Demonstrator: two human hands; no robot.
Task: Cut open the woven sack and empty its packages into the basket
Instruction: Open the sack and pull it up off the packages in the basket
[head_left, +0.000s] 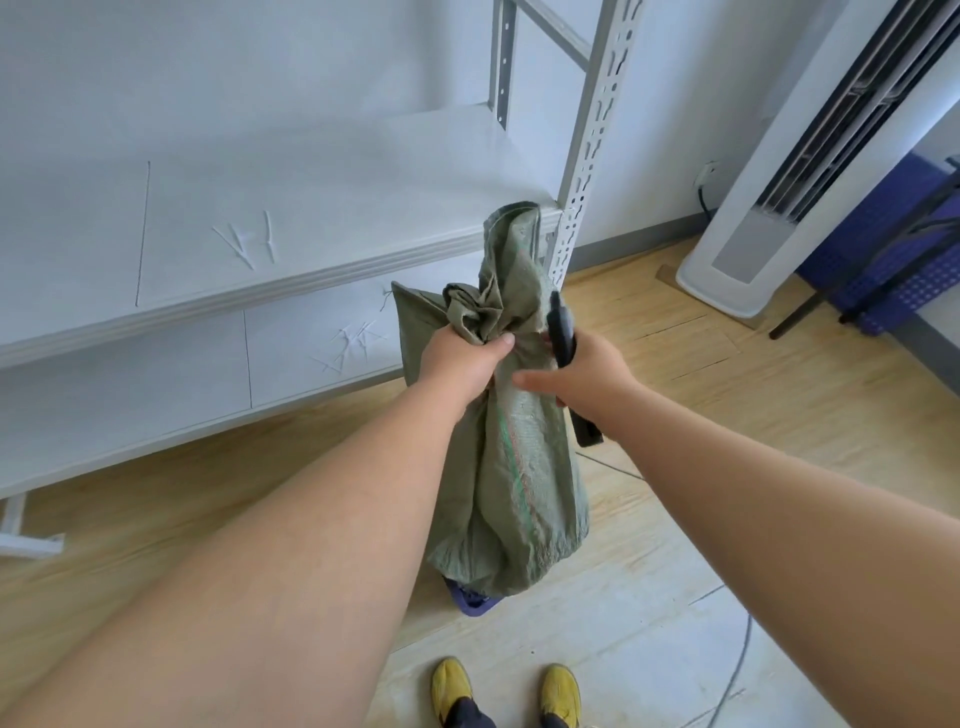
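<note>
A grey-green woven sack (511, 483) stands upright in front of me, its bunched neck pointing up. My left hand (460, 358) grips the gathered neck from the left. My right hand (576, 371) holds a black-handled cutting tool (562, 332) against the right side of the neck; its blade is hidden by the sack. A small part of a purple basket (475, 603) shows under the sack's bottom.
A white metal shelf rack (291, 291) stands behind the sack, its perforated post (587, 156) just beyond the neck. A white tower fan (769, 218) and purple crates (893, 260) are at the right. A cable (737, 670) lies on the wooden floor by my yellow shoes (452, 686).
</note>
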